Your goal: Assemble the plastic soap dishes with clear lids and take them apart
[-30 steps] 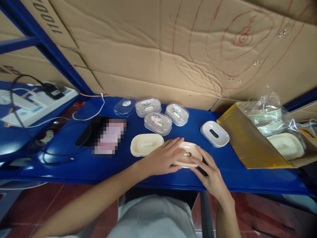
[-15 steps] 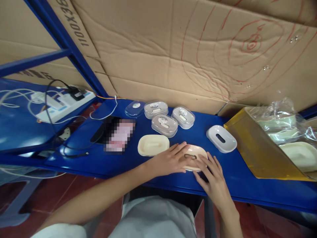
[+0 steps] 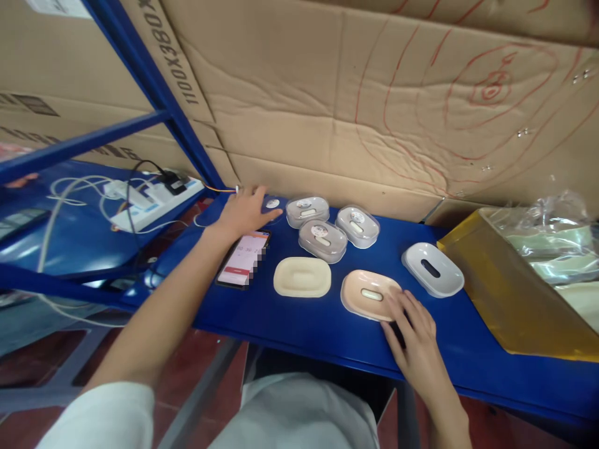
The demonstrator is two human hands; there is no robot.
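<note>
My right hand point(image 3: 412, 327) rests its fingers on the right end of a peach oval dish point(image 3: 355, 284), which has a pale insert in its slot. Over at the back left, my left hand point(image 3: 246, 212) reaches with spread fingers over a clear lid point(image 3: 274, 212); whether it touches the lid is hard to tell. A cream oval dish point(image 3: 302, 277) lies left of the peach one. Behind them sit several grey dishes under clear lids point(image 3: 322, 241). A white dish with a dark slot point(image 3: 433, 269) stands to the right.
A phone point(image 3: 243, 259) lies below my left hand. At the left is a power strip point(image 3: 154, 206) with tangled cables and a blue frame post point(image 3: 187, 146). On the right, a yellow-brown box point(image 3: 510, 299) holds dishes in clear plastic. Cardboard point(image 3: 290, 93) stands behind the table.
My left hand has left the peach dish and moved to the back left by the clear lid. A pale insert now shows in the peach dish's slot. The view has shifted slightly.
</note>
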